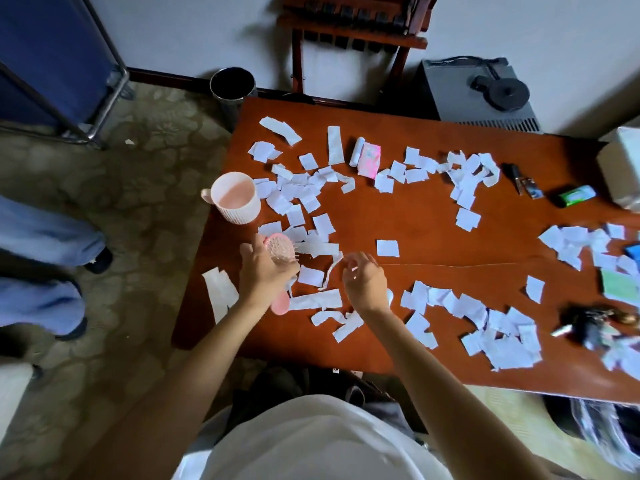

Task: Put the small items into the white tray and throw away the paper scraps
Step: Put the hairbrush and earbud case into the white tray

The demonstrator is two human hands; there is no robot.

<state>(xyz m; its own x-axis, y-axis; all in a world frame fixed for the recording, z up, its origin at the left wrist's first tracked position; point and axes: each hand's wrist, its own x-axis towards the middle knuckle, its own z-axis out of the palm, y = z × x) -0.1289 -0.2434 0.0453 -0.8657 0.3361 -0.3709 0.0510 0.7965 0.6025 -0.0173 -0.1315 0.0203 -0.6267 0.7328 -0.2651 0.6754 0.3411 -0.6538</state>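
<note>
The pink hairbrush (281,252) is up off the tabletop (433,233), gripped by the left hand (264,268), bristles facing up, its handle poking out below the palm. Just beyond that hand stands a white ribbed cup (237,197) at the table's near-left edge, pinkish inside, with nothing visible in it. Further beyond, on the floor past the table corner, a dark round bin (232,85) stands open, its inside too dark to read.

The right hand (363,280) hovers just beside the left, fingers loosely curled and pinching the end of a thin curling paper strip (330,273) that hangs between the two hands. White paper scraps (304,199) lie scattered all around both hands, thick beyond the left hand and to the right of the right hand. Well beyond the right hand sits a pink packet (370,160) beside a white tube (356,151). Far off to its right lie a green pack (577,195), a small dark bottle (516,174) and a bunch of keys (592,323).
</note>
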